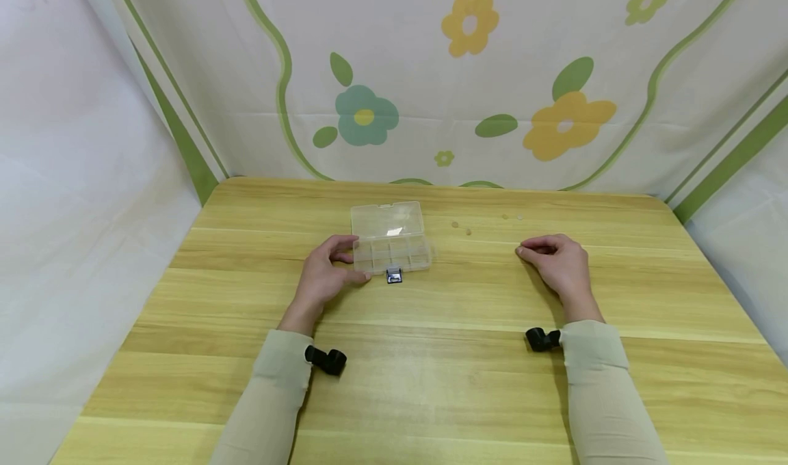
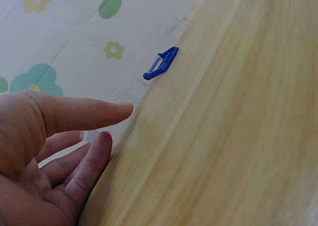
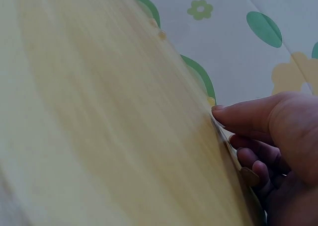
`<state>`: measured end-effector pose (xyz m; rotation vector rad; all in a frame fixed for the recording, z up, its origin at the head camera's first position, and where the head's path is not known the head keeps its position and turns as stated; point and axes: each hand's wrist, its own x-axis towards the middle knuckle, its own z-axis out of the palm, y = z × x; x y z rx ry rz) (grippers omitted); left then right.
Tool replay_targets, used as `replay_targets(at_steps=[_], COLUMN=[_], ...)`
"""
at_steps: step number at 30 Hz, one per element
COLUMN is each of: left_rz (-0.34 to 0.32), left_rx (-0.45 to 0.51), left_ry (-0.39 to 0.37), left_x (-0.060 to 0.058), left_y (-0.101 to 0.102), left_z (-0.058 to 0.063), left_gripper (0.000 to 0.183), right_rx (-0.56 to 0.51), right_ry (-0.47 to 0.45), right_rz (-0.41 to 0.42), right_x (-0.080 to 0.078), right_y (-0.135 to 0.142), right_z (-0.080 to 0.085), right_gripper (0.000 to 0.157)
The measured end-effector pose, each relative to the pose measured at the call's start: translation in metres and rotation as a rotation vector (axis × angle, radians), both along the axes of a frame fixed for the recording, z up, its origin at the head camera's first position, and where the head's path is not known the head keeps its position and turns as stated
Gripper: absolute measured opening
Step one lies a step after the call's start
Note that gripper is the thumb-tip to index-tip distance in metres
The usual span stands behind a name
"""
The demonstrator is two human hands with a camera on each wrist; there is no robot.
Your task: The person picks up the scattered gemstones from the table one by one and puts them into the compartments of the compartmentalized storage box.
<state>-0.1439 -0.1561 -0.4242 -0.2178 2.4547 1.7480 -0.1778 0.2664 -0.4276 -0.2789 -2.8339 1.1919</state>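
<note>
A clear plastic compartment box [image 1: 391,251] lies on the table with its transparent lid [image 1: 386,220] raised toward the back. My left hand [image 1: 327,271] holds the box's left end, the thumb at the front corner and the fingers along the side. A small blue clip [image 2: 162,64] sits at the box's front edge. To the right, my right hand [image 1: 557,263] is low over the table, thumb and index fingertips together; I cannot tell whether something small is between them. Two small yellowish beads [image 1: 455,225] lie between the box and this hand.
Farther back lie another yellowish bead [image 1: 505,217] and a pale one [image 1: 519,217]. The wooden table [image 1: 394,383] ends at a white flowered cloth [image 1: 418,61] behind it. White cloth hangs on both sides. Each sleeve cuff carries a black mount [image 1: 327,361].
</note>
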Motion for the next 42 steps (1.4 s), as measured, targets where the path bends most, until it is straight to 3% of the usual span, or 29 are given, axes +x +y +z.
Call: replay_targets(at_steps=[13,25,35,42], left_rz=[0.004,0.005,0.004,0.009], left_rx=[-0.006,-0.002,-0.004,-0.004], left_ry=[0.006,0.005,0.010,0.002], left_x=[0.000,0.000,-0.001,-0.001], left_y=[0.001,0.002,0.002,0.001], left_z=[0.001,0.000,0.000,0.000], left_gripper=[0.074,0.075,0.075,0.075], right_rx=[-0.005,-0.042,0.004,-0.005], right_ry=[0.003,-0.027,0.085,0.089], right_rz=[0.000,0.002,0.043,0.073], right_x=[-0.001,-0.003,0.000,-0.002], right_y=[0.001,-0.006,-0.021,-0.031], right_z=[-0.002,0.007,0.008,0.007], right_gripper=[0.036,0.042,0.034,0.032])
